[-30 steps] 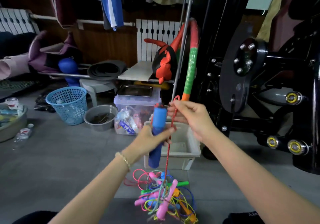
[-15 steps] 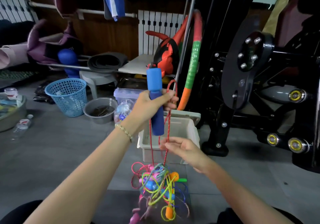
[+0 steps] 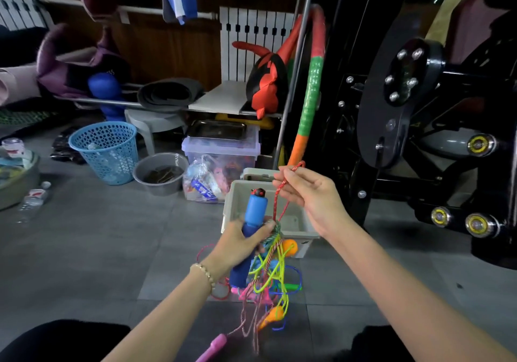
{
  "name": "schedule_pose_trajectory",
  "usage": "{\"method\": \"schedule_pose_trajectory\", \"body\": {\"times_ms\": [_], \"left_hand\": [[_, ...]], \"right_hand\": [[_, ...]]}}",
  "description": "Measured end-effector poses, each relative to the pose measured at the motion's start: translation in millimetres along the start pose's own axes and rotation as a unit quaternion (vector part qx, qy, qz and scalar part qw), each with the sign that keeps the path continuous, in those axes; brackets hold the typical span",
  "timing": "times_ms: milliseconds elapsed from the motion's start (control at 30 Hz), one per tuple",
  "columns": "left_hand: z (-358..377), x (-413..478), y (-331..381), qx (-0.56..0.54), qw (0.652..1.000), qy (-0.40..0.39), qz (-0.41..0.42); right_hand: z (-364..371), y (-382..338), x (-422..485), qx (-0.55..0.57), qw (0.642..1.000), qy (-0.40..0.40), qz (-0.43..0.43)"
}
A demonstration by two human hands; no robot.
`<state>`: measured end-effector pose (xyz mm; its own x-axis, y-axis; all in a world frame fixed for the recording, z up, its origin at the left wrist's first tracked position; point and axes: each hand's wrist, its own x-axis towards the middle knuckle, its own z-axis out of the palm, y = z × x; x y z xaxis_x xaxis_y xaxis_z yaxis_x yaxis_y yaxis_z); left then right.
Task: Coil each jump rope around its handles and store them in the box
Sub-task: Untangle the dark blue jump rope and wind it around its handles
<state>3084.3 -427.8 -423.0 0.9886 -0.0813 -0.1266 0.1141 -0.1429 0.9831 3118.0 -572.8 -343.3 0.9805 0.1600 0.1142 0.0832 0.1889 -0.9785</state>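
Observation:
My left hand (image 3: 242,242) grips the blue jump-rope handles (image 3: 251,223), held upright over the floor. A red cord (image 3: 278,199) runs up from those handles to my right hand (image 3: 305,191), which pinches it above the grey box (image 3: 237,207). Below my left hand hangs a tangle of other ropes (image 3: 268,283) in yellow-green, pink, blue and orange, partly lifted with the cord. A pink handle (image 3: 214,346) lies at the bottom. The box stands open on the floor, partly hidden by my hands.
A black exercise machine (image 3: 419,126) fills the right side. Behind the box stand a clear storage bin (image 3: 221,149), a plastic bag (image 3: 201,182), a grey bowl (image 3: 161,172) and a blue mesh basket (image 3: 105,151). A hoop (image 3: 310,90) leans against the machine.
My left hand has dropped with the blue handles from chest height to just before the box. My right hand rose from below, drawing the red cord upward. The tangle hangs lifted off the floor.

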Motion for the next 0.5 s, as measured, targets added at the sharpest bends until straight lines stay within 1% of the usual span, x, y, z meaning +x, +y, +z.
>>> {"method": "schedule_pose_trajectory", "body": {"times_ms": [67,133,233,300,367,433,500], "left_hand": [[6,3,-2,0.010,1.000,0.004,0.006],[10,5,-2,0.009,1.000,0.013,0.023],[11,6,5,0.013,0.997,0.057,0.047],[8,8,16,-0.028,0.995,0.075,0.058],[2,11,31,-0.074,0.991,0.085,0.066],[-5,14,45,-0.062,0.993,0.074,0.071],[-8,15,56,-0.027,0.996,0.043,0.072]], "right_hand": [[4,-1,-1,0.012,1.000,0.000,-0.004],[6,-7,1,0.043,0.999,0.017,-0.011],[-2,-19,6,0.064,0.997,0.045,-0.026],[-8,-18,5,0.032,0.999,0.027,0.004],[-12,-10,-2,-0.053,0.997,-0.028,0.058],[-11,3,-11,-0.093,0.990,-0.061,0.087],[-7,9,-16,-0.092,0.993,-0.049,0.063]]}}
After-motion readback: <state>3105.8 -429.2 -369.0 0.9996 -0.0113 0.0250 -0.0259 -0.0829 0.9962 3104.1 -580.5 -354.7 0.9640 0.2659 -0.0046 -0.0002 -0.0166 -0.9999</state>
